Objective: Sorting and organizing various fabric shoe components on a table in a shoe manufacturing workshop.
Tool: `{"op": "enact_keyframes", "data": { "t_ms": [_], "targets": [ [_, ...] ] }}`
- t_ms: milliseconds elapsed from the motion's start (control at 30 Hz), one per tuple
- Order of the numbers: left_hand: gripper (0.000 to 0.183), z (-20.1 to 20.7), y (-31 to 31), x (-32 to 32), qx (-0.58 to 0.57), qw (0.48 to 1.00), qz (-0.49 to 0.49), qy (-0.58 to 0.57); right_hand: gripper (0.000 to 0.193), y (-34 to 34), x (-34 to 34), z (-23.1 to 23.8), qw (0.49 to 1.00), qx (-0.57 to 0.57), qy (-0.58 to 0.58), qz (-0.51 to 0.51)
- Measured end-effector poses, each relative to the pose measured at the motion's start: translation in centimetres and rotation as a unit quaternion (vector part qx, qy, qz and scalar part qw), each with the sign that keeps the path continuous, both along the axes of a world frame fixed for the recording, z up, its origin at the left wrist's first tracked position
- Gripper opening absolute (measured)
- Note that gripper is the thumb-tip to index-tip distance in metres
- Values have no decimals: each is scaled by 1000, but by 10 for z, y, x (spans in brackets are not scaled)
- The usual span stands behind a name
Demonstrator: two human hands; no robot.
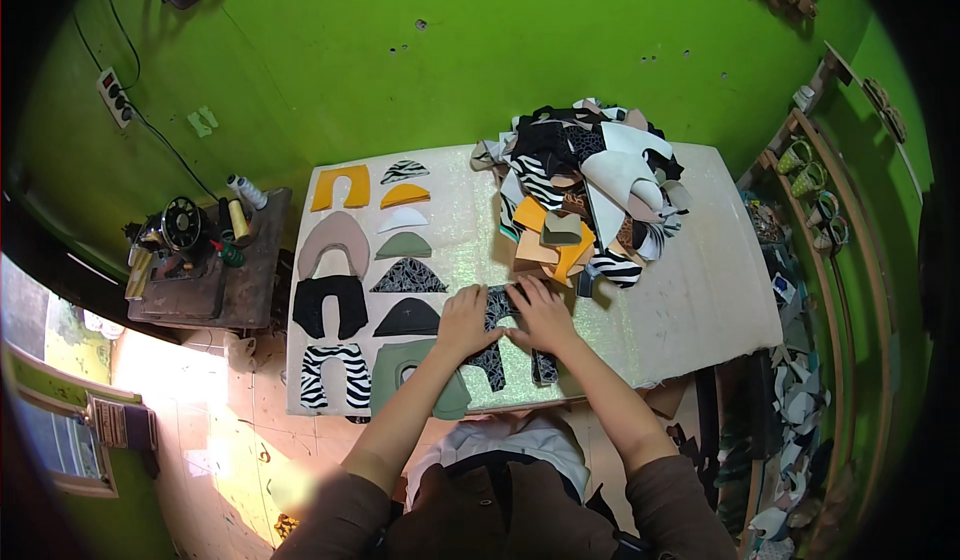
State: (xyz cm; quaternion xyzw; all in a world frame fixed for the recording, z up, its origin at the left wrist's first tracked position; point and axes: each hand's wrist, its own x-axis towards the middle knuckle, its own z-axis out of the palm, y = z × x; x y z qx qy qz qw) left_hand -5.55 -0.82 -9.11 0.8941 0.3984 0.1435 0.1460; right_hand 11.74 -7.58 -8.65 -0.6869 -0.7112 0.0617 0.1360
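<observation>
A black-and-grey patterned U-shaped cut piece (489, 360) lies flat near the table's front edge, its two legs pointing toward me. My left hand (468, 322) rests on its upper left side, fingers stretched out. On its upper right side lies my right hand (541, 317), fingers spread. The two thumbs nearly meet over the piece, and the hands cover part of its curved top. Just left of my left forearm is an olive green U-shaped piece (452, 392). A black half-moon piece (408, 317) and a patterned half-moon piece (408, 277) lie beyond it.
A tall heap of mixed scraps (590, 180) stands at the table's back middle. U-shaped pieces, including a zebra-striped one (312, 375), line the table's left side. A sewing machine (180, 228) stands at left. A wooden rack (840, 290) with sandals leans at right.
</observation>
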Motion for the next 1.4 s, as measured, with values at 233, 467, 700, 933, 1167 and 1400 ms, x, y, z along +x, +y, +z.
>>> {"op": "enact_keyframes", "data": {
  "t_ms": [233,467,700,933,1167,1400],
  "targets": [
    [78,-21,8,23,53,995,-65,53,76,16,13,-6,995,-98,17,23],
    [59,-21,15,32,31,994,-62,80,60,25,26,-24,992,-97,-15,77],
    [64,-23,-7,33,135,990,-25,24,64,5,36,-33,995,-51,-4,86],
    [43,63,-39,54,97,971,-83,-201,23,-29,40,41,962,134,135,197],
    [32,124,-4,144,63,938,-51,-336,21,18,117,134,926,356,115,52],
    [32,111,20,209,-203,847,19,-490,45,80,191,151,973,225,9,-50]
  ]
}}
